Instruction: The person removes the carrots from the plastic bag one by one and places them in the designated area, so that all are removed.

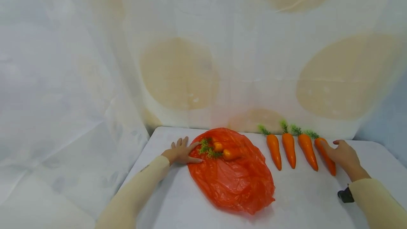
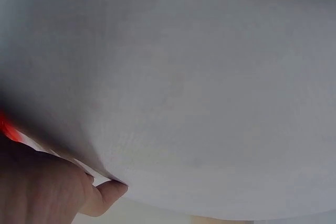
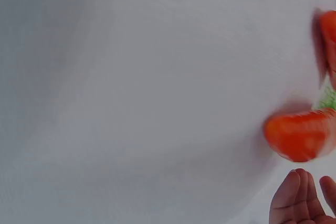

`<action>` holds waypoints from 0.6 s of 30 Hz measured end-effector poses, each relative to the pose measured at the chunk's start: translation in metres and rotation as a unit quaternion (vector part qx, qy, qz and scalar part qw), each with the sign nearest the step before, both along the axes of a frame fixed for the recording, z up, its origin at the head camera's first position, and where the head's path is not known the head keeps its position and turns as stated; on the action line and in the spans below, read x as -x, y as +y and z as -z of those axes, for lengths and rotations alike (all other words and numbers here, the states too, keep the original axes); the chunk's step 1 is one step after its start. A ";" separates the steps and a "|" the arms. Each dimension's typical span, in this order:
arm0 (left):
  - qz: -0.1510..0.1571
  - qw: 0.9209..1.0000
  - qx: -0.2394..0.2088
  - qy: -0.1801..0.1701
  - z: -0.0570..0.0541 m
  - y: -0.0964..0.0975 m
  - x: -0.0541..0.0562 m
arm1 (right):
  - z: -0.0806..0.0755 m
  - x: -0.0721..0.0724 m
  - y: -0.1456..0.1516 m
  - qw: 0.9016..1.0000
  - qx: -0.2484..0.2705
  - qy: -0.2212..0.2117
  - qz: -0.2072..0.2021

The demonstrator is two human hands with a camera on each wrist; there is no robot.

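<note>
A crumpled red plastic bag point(image 1: 235, 186) lies flat, and two carrots point(image 1: 228, 154) with green tops show at its upper left. My left hand point(image 1: 182, 152) rests with spread fingers at the bag's left edge; its thumb and a finger reach onto the plastic. In the left wrist view, that hand point(image 2: 47, 190) lies low against the white surface. My right hand point(image 1: 343, 156) is beside the rightmost carrot point(image 1: 325, 156), fingertips right at it. The right wrist view shows the hand point(image 3: 299, 203) with loosely extended fingers just below a carrot point(image 3: 299, 135).
Three more carrots point(image 1: 288, 149) lie in a row between the bag and my right hand, leafy ends toward the back. They rest on a white table point(image 1: 305, 200). A pale curtain with tan spots point(image 1: 178, 73) hangs behind it, and white sheeting point(image 1: 79, 144) at the left.
</note>
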State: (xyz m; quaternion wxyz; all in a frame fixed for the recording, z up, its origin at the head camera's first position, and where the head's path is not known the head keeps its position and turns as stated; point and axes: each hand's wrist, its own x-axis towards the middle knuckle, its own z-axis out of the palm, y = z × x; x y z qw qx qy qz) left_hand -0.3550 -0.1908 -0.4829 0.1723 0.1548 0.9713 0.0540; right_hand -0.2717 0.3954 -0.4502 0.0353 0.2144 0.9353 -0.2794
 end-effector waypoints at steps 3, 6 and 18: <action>0.014 1.000 0.006 0.005 -0.003 0.001 -0.001 | -0.001 -0.004 0.000 1.000 0.001 0.013 0.007; 0.026 1.000 0.010 0.013 -0.004 0.000 -0.002 | -0.003 -0.005 -0.001 0.999 -0.011 0.029 -0.006; 0.017 1.000 0.004 0.003 0.002 -0.002 0.002 | -0.025 0.004 -0.020 0.991 -0.030 0.104 -0.079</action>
